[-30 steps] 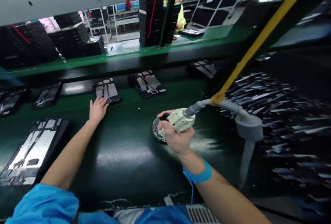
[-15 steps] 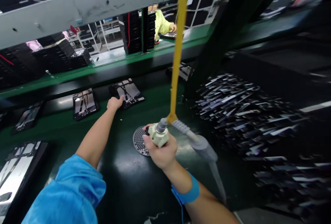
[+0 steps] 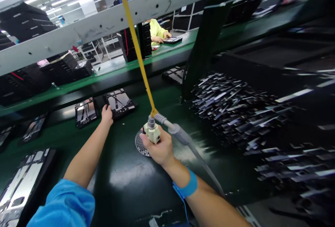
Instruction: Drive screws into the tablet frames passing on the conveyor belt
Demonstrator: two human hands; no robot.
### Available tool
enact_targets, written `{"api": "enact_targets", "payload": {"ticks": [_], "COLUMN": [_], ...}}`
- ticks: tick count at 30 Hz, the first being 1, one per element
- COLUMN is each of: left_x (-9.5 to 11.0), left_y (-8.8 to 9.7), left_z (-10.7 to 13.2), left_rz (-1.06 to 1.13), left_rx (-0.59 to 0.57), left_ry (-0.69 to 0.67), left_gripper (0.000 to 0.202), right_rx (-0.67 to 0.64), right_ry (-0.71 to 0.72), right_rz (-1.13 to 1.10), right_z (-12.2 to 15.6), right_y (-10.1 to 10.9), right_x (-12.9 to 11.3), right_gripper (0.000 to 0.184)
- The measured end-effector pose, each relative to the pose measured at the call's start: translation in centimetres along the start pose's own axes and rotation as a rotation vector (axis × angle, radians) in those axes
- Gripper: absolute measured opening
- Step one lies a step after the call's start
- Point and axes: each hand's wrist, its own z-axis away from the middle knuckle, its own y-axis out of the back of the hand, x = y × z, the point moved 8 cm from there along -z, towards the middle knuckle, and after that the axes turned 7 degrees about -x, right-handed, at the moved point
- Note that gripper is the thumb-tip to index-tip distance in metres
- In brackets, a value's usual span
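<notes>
The left hand (image 3: pixel 107 116) is at the near left edge of a panel (image 3: pixel 120 103). The panel lies on the bench (image 3: pixel 131 185), at that hand's one o'clock. Its fingers are curled at the edge, but I cannot tell if they pinch it. The right hand (image 3: pixel 164 146) has its fingers wrapped around a tool (image 3: pixel 153 133). A disc (image 3: pixel 141 145) full of holes pokes out at nine o'clock from that hand.

A second panel (image 3: pixel 86 111) is just beside the left hand, at nine o'clock. A quick pull that way could bump the two. A weak hold could let the panel slip. The cord (image 3: pixel 201 159) runs off toward four o'clock from the tool, so a hard tug might catch it.
</notes>
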Motion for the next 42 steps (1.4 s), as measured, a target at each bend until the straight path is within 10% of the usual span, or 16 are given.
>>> {"api": "enact_targets", "payload": {"ticks": [12, 16, 23, 29, 42], "left_x": [-2.9, -2.7, 1.2, -0.9, -0.8], "left_y": [14.3, 16.8, 11.2, 8.5, 10.1], "left_z": [20.3, 24.5, 30.2, 31.1, 33.9], "left_rz": [0.153, -0.334, -1.187, -1.156, -1.174], "left_rx": [-0.03, -0.161, -0.493, -0.521, -0.715], "left_ry": [0.23, 0.139, -0.699, -0.814, -1.006], "left_gripper": [0.066, 0.066, 0.03, 0.019, 0.029], "right_rx": [0.019, 0.073, -0.01, -0.06, -0.079], "right_ry": [-0.161, -0.179, -0.097, -0.155, -0.179], "right_rz": [-0.061, -0.135, -0.229, -0.253, -0.228], "right_z": [-0.1, -0.8, -1.0, 0.7, 1.3], "right_y": [-0.5, -2.0, -5.8, -6.5, -5.8], "right_x": [3.4, 2.4, 0.0, 1.6, 1.9], "right_gripper": [0.019, 0.019, 0.019, 0.019, 0.018]}}
